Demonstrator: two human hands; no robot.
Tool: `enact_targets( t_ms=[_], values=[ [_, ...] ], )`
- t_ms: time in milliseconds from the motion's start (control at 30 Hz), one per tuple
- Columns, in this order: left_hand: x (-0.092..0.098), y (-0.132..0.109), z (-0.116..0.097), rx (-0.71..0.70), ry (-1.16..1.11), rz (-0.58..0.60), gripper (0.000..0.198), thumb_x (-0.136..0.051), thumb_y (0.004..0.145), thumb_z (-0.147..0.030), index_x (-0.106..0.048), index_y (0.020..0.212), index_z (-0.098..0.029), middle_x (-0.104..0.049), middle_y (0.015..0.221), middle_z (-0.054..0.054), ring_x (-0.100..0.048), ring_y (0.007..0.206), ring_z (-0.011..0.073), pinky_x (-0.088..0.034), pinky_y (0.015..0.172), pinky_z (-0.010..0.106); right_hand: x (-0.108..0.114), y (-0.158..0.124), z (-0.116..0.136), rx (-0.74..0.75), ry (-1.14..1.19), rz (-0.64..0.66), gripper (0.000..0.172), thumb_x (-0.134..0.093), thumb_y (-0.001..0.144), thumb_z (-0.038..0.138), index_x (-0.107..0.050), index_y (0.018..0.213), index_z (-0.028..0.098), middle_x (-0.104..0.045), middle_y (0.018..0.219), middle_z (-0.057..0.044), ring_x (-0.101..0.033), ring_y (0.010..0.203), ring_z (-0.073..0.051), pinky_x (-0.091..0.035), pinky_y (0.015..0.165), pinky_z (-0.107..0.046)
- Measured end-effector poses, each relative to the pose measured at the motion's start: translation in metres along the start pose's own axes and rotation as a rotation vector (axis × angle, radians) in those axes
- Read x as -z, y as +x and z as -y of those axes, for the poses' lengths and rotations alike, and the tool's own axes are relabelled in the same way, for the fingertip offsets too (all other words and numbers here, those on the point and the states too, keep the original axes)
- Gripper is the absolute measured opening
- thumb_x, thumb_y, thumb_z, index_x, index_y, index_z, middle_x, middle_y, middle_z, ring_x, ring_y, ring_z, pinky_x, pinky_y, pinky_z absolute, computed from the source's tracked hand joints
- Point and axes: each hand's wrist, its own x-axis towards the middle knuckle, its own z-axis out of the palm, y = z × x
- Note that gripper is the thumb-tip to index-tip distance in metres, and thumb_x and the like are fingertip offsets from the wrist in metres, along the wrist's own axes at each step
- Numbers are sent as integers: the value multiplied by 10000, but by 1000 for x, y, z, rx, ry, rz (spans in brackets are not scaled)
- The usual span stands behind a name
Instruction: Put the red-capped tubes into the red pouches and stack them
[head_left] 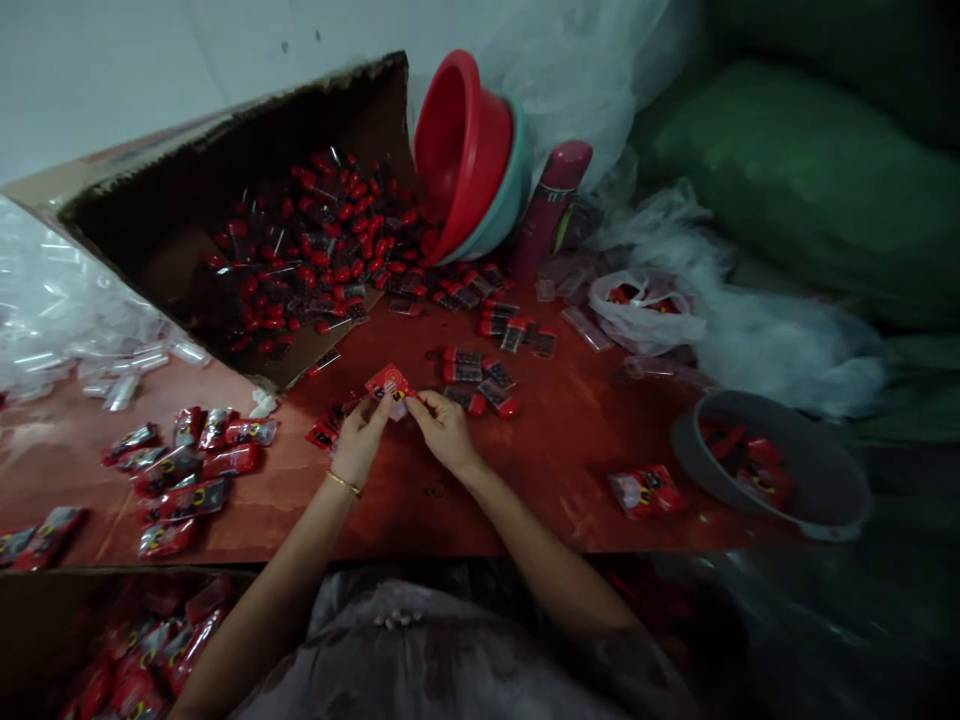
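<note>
Red table (570,440), shiny packets (184,500), apparently a flask (551,205)

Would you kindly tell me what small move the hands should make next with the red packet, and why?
Perhaps the right hand should reach for one of the red-capped cases while the left hand holds the red packet: both hands pinch it, it looks fairly flat, the cases lie just beyond the right hand, and plumper packets lie to the left.

Dim light pales the wall (150,70), while the right is dark, blurred.
</note>
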Motion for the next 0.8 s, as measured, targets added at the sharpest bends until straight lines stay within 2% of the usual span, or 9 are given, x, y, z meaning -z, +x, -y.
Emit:
enact_targets(
  t_ms=[67,100,233,367,500,567,700,800],
  values=[
    [-5,-5,-2,132,-99,30,342,-738,590,-407,-680,812,-153,-693,793,41,-613,683,132,-470,664,257,5,2,1,20,12,20,279,-473,820,370,-570,641,179,-524,570,28,-468,537,-102,-359,523,-203],
    [-8,-6,-2,147,-126,20,333,-764,554,-387,-676,770,-149,-684,749,26,-599,635,115,-463,632,246,7,2,1,33,16,32,275,-469,820,360,-565,636,180,-522,567,27,-464,533,-102,-355,520,-205],
    [-24,-4,3,29,-170,-77,312,-820,450,-298,-672,672,-134,-667,672,3,-577,591,86,-441,616,220,16,0,-3,31,24,37,268,-458,829,350,-571,652,182,-514,552,31,-446,508,-98,-334,498,-208],
    [-35,2,10,-108,-41,-37,282,-798,505,-315,-694,685,-126,-654,619,-5,-567,594,83,-437,641,214,23,-1,-7,18,112,-5,274,-451,841,361,-566,669,181,-543,587,23,-481,543,-101,-356,530,-209],
    [-36,3,14,-157,49,-81,246,-803,505,-315,-667,576,-123,-576,491,-46,-502,505,52,-412,559,173,21,-4,-11,-15,154,-9,337,-395,867,375,-473,591,197,-453,529,42,-434,505,-94,-331,493,-206],
    [-34,0,14,-129,39,-83,246,-804,508,-314,-674,595,-125,-589,508,-42,-509,510,50,-417,556,163,19,-5,-13,-27,130,-4,348,-368,881,377,-442,588,205,-434,530,43,-434,510,-96,-329,492,-206],
    [-29,-6,9,9,-42,-70,334,-791,532,-356,-703,773,-142,-673,650,-2,-568,551,75,-457,578,187,23,-7,-17,28,-43,70,305,-353,895,343,-482,651,212,-511,592,22,-489,572,-111,-372,562,-214],
    [-26,-4,5,92,-31,-53,362,-817,477,-336,-699,742,-119,-675,633,15,-585,546,97,-481,585,215,32,-6,-18,96,-242,129,324,-341,909,337,-526,674,210,-565,624,-1,-519,606,-126,-393,610,-231]
  ],
)
